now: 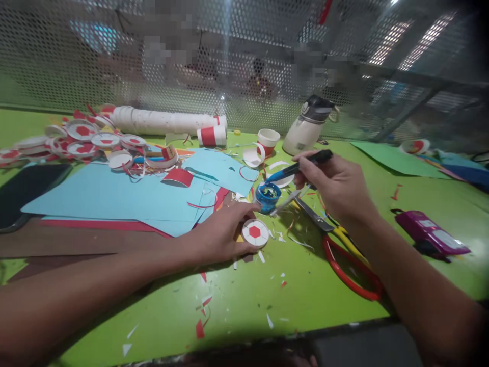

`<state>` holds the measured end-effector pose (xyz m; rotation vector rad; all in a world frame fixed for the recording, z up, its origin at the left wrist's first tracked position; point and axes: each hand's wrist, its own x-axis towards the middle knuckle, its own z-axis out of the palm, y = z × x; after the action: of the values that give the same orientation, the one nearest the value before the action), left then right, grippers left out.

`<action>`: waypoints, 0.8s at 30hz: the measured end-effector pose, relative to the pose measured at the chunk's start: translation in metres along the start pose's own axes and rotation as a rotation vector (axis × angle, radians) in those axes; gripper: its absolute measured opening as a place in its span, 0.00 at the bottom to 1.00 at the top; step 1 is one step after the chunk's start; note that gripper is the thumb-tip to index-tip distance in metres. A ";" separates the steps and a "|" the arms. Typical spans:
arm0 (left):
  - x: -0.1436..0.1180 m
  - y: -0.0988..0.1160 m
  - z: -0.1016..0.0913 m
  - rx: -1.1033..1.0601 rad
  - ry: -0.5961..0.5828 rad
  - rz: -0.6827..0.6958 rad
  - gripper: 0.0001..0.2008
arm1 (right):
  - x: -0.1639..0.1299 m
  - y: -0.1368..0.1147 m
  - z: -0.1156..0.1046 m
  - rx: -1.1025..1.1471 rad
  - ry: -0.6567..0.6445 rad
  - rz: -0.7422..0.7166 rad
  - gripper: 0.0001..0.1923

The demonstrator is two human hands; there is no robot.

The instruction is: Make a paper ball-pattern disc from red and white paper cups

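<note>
We work at a green table [237,306] backed by perforated metal mesh [57,61]. We count one blue pot [267,196]; our right hand [336,188] grips one pen [301,165] just above it, and our left hand [219,234], fingers curled, pinches one red-and-white disc [255,232] just below it. One pair of red-handled scissors [344,255] lies right of the pot, and open green surface runs from the pot to the near table edge.

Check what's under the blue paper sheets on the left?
Under the blue paper sheets a red sheet edge shows, and below that a brown sheet on the green table. How far either runs underneath is covered.
</note>
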<state>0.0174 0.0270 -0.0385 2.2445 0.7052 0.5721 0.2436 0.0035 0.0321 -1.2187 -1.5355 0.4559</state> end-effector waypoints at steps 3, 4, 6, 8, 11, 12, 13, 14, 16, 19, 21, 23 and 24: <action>0.000 0.001 -0.001 0.003 -0.015 -0.030 0.29 | -0.006 -0.008 -0.003 0.172 -0.014 0.050 0.11; -0.001 0.001 -0.001 0.005 -0.016 -0.045 0.29 | -0.008 -0.011 -0.004 0.229 -0.017 0.073 0.10; -0.002 0.001 -0.001 0.007 -0.014 -0.070 0.31 | -0.013 -0.018 -0.006 0.300 -0.014 0.121 0.07; -0.002 0.000 -0.001 0.004 -0.009 -0.076 0.33 | -0.019 -0.023 -0.006 0.297 -0.004 0.175 0.04; -0.003 -0.001 0.000 -0.019 0.001 -0.052 0.34 | -0.032 -0.026 -0.001 0.195 0.002 0.234 0.04; -0.003 -0.001 0.000 -0.029 0.007 -0.048 0.34 | -0.037 -0.027 0.002 0.154 0.007 0.240 0.04; -0.003 0.000 0.000 -0.041 0.008 -0.049 0.35 | -0.041 -0.026 0.005 0.115 0.008 0.237 0.05; -0.003 0.001 -0.001 -0.056 0.004 -0.053 0.35 | -0.044 -0.026 0.009 0.076 0.007 0.223 0.05; -0.003 0.003 -0.002 -0.082 -0.008 -0.058 0.37 | -0.048 -0.024 0.014 -0.009 -0.023 0.173 0.03; -0.002 0.005 -0.004 -0.066 -0.012 -0.050 0.38 | -0.050 -0.020 0.019 -0.121 -0.085 0.087 0.01; -0.001 0.004 -0.004 -0.030 -0.017 -0.040 0.39 | -0.050 -0.017 0.020 -0.133 -0.115 0.066 0.02; 0.000 0.002 -0.003 -0.001 -0.025 -0.029 0.41 | -0.050 -0.015 0.019 -0.099 -0.137 0.068 0.04; 0.000 0.001 -0.002 0.009 -0.027 -0.023 0.42 | -0.050 -0.014 0.019 -0.084 -0.141 0.067 0.04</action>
<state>0.0164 0.0272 -0.0368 2.2456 0.7210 0.5272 0.2153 -0.0399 0.0117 -1.3303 -1.6513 0.5358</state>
